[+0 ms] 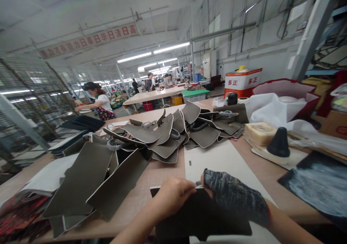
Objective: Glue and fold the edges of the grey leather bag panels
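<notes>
A dark panel with a pale edge (200,215) lies at the table's front edge, under both hands. My bare left hand (175,193) pinches at its upper edge, fingers pressed together. Beside it my right hand (227,188), in a dark grey knitted glove with bare fingertips, is closed at the same edge. A small grey piece (198,183) shows between the two hands; it looks like part of a wrapped handle. The right fingertips are partly hidden by the glove. Beyond the hands, a white sheet (217,161) lies on the table.
Grey-brown bag pieces (162,132) with wrapped handles are heaped across the table (151,179), with more at left (81,182). To the right are a black cone (279,143), a yellowish block (259,133) and a dark, white-smeared board (320,182). A person (101,101) stands at far left.
</notes>
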A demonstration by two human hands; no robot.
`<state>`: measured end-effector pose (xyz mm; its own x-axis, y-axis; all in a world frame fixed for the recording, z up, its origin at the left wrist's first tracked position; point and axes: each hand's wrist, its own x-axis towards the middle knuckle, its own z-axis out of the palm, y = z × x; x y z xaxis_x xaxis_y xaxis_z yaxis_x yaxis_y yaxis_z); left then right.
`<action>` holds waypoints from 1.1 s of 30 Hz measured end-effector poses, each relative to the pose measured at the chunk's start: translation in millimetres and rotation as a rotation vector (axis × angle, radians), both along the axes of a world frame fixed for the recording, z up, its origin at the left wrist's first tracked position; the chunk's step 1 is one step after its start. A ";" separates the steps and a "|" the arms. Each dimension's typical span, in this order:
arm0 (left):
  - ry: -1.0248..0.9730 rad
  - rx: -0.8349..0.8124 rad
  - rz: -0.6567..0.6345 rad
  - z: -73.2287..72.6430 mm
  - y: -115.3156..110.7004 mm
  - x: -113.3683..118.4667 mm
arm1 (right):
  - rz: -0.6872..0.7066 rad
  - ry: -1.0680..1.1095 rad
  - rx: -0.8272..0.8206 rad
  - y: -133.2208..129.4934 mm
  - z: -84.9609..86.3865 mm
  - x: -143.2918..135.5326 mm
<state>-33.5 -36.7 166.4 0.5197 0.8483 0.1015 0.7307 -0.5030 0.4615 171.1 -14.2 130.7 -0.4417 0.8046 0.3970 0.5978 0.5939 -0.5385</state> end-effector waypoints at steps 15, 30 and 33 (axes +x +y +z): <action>-0.105 -0.235 0.087 3.5 1.5 -10.0 | 0.099 0.092 -0.119 4.9 -3.7 30.0; -0.044 -0.151 0.110 4.8 -8.1 15.3 | -0.085 -0.228 0.562 -12.6 7.2 5.8; -0.049 -0.115 0.087 2.8 -12.8 18.1 | -0.185 -0.319 0.767 -20.3 5.0 -5.2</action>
<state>-15.4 -49.6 169.2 0.4408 0.8973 0.0248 0.7442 -0.3807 0.5488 165.8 -34.4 135.6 -0.5126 0.4342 0.7408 0.7762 0.6032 0.1836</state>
